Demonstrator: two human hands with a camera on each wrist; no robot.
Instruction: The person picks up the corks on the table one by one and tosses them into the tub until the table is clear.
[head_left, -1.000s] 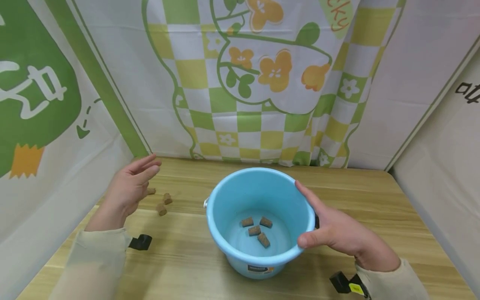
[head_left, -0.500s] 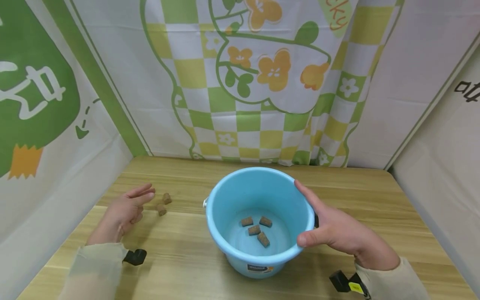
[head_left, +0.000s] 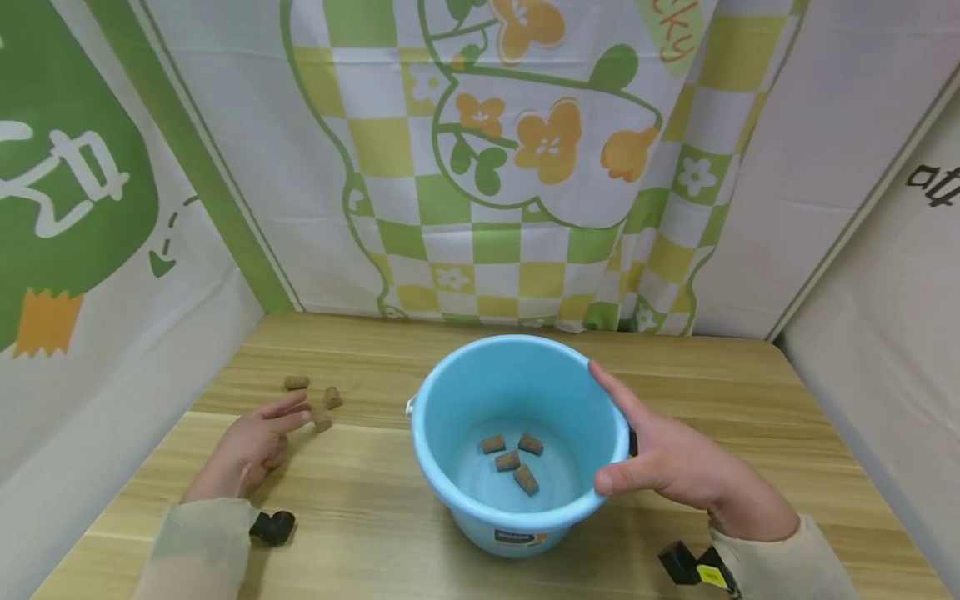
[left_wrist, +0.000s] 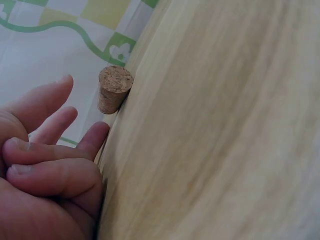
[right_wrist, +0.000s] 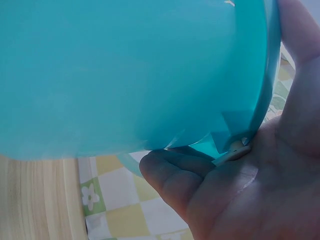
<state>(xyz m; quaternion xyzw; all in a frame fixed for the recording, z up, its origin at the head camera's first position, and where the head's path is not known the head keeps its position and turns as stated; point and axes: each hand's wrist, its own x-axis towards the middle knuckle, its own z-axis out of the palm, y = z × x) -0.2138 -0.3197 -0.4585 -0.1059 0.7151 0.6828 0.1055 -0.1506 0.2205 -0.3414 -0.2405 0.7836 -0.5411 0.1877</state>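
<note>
A light-blue bucket (head_left: 521,525) stands on the wooden table, with several corks (head_left: 507,461) lying on its floor. My right hand (head_left: 675,462) grips its right rim, thumb at the near side; in the right wrist view, curled fingers (right_wrist: 172,177) lie under the rim against the outer wall. To the left, my left hand (head_left: 251,446) is low over the table beside a cork (head_left: 321,419). The left wrist view shows a cork (left_wrist: 114,90) just ahead of the fingertips, apart from them, and nothing held. Two other corks (head_left: 333,397) lie just beyond that hand.
The wooden table (head_left: 360,525) ends at a printed fabric curtain (head_left: 525,275) behind the bucket. Fabric walls rise on the left (head_left: 202,333) and right (head_left: 885,333). A metal handle joint (head_left: 410,406) sticks out from the bucket's left side.
My left hand has come down and nearer along the table to beside the nearest cork, uncovering the farthest cork. The right hand and the bucket have stayed in place.
</note>
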